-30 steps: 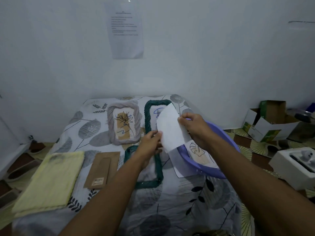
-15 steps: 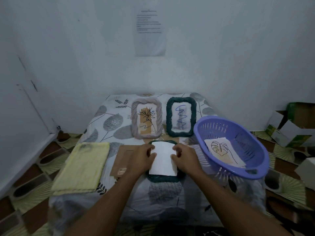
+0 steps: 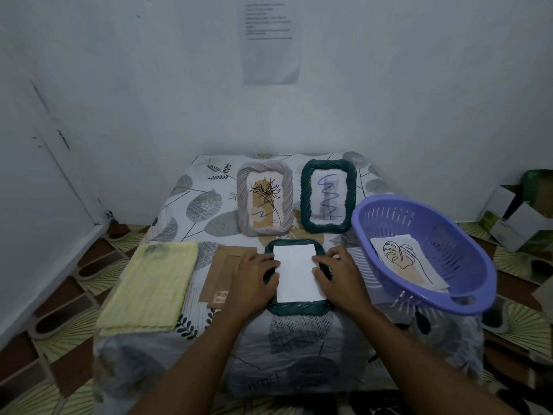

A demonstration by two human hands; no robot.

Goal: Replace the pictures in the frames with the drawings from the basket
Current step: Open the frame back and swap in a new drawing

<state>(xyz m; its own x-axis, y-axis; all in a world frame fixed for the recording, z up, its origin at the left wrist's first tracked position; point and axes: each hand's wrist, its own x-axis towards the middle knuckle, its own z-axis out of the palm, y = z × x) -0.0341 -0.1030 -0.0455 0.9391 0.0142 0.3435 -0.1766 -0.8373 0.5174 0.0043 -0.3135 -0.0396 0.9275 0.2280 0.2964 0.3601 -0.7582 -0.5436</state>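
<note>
Left hand (image 3: 254, 275) and right hand (image 3: 338, 274), at 9 and 3 o'clock of the sheet (image 3: 296, 274), press its edges with bent fingertips, gripping nothing, probably to seat it in the frame (image 3: 299, 308).

Place: a plain room in a home, by the look of it.
Walls: bare white wall (image 3: 119, 85), with one printed sheet (image 3: 270, 40) stuck up.
Floor: patterned tiles (image 3: 514, 319) with a fan motif in green and brown.
Work surface: a low desk (image 3: 206, 205) draped in a leaf-print cloth.
Clutter: opened cardboard boxes (image 3: 514, 223) on the floor at right; a purple plastic basket (image 3: 449, 244) and woven picture frames (image 3: 243, 205) on the desk.
</note>
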